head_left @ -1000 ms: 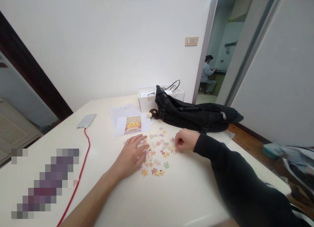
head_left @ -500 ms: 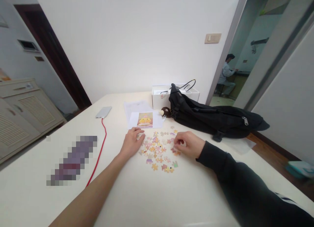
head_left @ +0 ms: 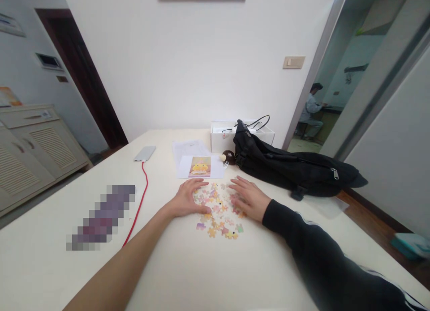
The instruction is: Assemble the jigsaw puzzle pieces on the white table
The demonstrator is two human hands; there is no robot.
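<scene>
Several loose jigsaw puzzle pieces (head_left: 220,208) lie spread on the white table (head_left: 215,270) between my hands, in yellow, pink, purple and cream. At the left rim of the spread is my left hand (head_left: 188,198), thumb and fingers apart, curving round the pieces. Opposite it, my right hand (head_left: 250,198) reaches over the right side of the spread with its fingers stretched out, covering some pieces. Neither hand grips anything that I can see. Just beyond the pieces, a printed picture of a yellow figure (head_left: 200,167) lies on white paper.
A black bag (head_left: 292,168) lies along the right side, against a white box (head_left: 220,143) with cables. At left are a grey power bank (head_left: 145,153), its red cable (head_left: 143,199) and a pixelated object (head_left: 104,217). Another person (head_left: 311,109) sits beyond the doorway.
My right hand has gone from a pinched shape to spread fingers over the pieces. My left hand has opened wider, its thumb now nearer the middle. The view has tilted up slightly.
</scene>
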